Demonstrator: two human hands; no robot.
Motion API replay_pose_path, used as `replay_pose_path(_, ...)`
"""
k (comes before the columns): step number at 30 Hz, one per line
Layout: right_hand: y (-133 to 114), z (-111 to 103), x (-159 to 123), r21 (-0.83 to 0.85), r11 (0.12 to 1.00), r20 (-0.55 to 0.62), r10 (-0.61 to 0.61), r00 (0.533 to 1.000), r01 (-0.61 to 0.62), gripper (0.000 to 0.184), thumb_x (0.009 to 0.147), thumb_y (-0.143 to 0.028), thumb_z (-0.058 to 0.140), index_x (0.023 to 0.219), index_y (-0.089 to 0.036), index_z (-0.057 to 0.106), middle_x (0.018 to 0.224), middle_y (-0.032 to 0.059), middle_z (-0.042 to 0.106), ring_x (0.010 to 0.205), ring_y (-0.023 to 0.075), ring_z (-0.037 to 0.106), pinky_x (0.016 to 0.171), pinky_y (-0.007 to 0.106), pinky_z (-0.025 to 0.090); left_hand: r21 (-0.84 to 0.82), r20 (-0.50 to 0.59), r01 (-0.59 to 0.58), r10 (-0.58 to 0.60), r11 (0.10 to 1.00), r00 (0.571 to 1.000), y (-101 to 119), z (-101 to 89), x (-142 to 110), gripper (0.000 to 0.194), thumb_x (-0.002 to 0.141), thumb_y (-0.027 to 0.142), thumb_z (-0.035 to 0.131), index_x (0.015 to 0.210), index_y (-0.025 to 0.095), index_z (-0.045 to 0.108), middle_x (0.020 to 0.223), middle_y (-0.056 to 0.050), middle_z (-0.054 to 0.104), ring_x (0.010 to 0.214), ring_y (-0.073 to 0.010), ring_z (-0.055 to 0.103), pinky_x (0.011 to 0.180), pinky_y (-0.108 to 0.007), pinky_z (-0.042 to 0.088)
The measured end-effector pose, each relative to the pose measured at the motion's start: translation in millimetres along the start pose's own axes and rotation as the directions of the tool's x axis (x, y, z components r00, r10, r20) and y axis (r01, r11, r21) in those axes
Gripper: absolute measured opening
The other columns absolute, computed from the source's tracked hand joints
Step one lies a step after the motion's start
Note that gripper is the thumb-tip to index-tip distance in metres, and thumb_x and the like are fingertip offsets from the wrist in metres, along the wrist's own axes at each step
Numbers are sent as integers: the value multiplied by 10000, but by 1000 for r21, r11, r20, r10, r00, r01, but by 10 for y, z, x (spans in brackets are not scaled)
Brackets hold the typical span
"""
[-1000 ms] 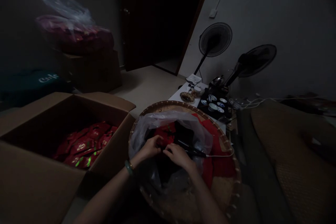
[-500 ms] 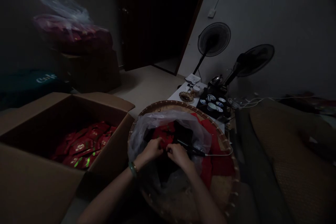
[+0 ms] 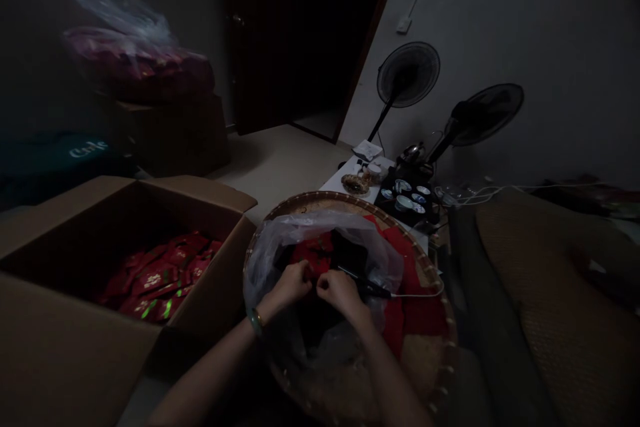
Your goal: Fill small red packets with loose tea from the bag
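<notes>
My left hand point(image 3: 294, 282) is closed in a pinch at the near edge of a red piece point(image 3: 314, 250), apparently cloth, with dark markings. My right hand point(image 3: 339, 290) faces it, its fingers curled together a short gap away. What either pinch holds is too small and dark to make out. A black pen-like tool point(image 3: 375, 289) with a white cord lies against the back of my right hand; whether that hand grips it is unclear. Beneath both hands is a clear plastic bag point(image 3: 265, 243) with dark material inside, set in a round woven basket tray point(image 3: 420, 363).
A cardboard box point(image 3: 213, 277) at left holds red packets point(image 3: 160, 277). Red cloth point(image 3: 423, 310) lies on the tray's right side. Beyond are a low table with small cups point(image 3: 404, 203) and two fans point(image 3: 409, 75). A bagged red bundle point(image 3: 150, 73) sits on another box.
Both hands stay in nearly the same place over the bag. My left forearm and fingers have shifted very slightly; the rest looks unchanged.
</notes>
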State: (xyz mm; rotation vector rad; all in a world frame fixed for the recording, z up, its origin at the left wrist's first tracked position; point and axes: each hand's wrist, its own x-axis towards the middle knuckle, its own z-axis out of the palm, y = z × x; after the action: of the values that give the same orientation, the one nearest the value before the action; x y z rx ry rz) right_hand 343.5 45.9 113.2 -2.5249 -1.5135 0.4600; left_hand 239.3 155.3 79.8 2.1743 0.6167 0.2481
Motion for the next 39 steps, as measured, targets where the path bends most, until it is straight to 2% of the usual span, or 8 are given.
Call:
replay_pose_path(8, 158, -11, 47, 495, 869, -59, 20, 998, 12, 127, 649, -127, 572, 719, -149, 676, 608, 16, 664, 536, 120, 598, 490, 179, 406, -70, -59, 28, -32, 997, 998, 38, -93, 16, 260, 603, 28, 518, 825, 140, 593, 734, -6, 623, 663, -115, 554, 591, -189, 371)
replay_pose_path(17, 136, 26, 65, 634, 773, -59, 43, 997, 5, 253, 654, -159, 561, 881, -147, 671, 616, -11, 618, 472, 80, 528, 408, 153, 408, -131, -48, 13, -20, 991, 999, -3, -117, 24, 280, 599, 33, 511, 843, 136, 601, 708, 8, 616, 631, -102, 544, 571, -178, 372)
replay_pose_path(21, 130, 31, 53, 614, 787, -79, -13, 997, 59, 183, 694, -216, 536, 779, -139, 679, 651, 20, 637, 487, 88, 528, 399, 160, 403, -132, -44, 28, -34, 991, 998, 8, -138, 20, 271, 597, 35, 523, 838, 135, 598, 682, 18, 603, 615, -96, 534, 561, -176, 368)
replay_pose_path(26, 198, 58, 73, 780, 625, -26, 89, 996, -35, 225, 713, -315, 527, 796, -131, 628, 607, 8, 593, 529, 137, 579, 422, 218, 460, -150, -35, 61, -67, 987, 997, -44, -124, 19, 300, 601, 38, 520, 874, 136, 595, 662, 25, 588, 581, -90, 521, 524, -170, 355)
replay_pose_path(29, 271, -11, 45, 685, 729, -128, 114, 985, 4, 172, 715, -252, 531, 796, -142, 634, 687, 28, 611, 634, 157, 605, 559, 269, 502, -154, -50, 61, -69, 986, 996, -101, -114, 29, 291, 604, 48, 519, 869, 141, 595, 674, 23, 590, 587, -93, 527, 522, -171, 358)
replay_pose_path(32, 245, -92, -36, 437, 891, -281, 1, 960, 127, 182, 703, -160, 551, 846, -178, 662, 844, 48, 609, 796, 170, 594, 738, 298, 482, -135, -63, 39, -47, 990, 997, -120, -128, 36, 298, 599, 46, 516, 868, 146, 598, 691, 21, 601, 605, -98, 537, 542, -175, 369)
replay_pose_path(36, 49, -64, -124, 308, 919, -209, -186, 960, 245, 237, 758, -177, 572, 974, -224, 658, 927, 50, 585, 894, 168, 568, 810, 277, 444, -106, -81, -5, -4, 994, 997, -89, -162, 31, 278, 604, 65, 533, 861, 145, 602, 732, 4, 616, 653, -113, 547, 599, -191, 392)
replay_pose_path(39, -51, 6, -115, 276, 930, -108, -221, 969, 243, 247, 789, -163, 557, 1011, -209, 656, 939, 57, 613, 880, 164, 584, 801, 259, 434, -100, -74, -13, 6, 995, 997, -85, -170, 24, 280, 605, 77, 542, 871, 144, 601, 741, 1, 615, 656, -119, 547, 602, -196, 395)
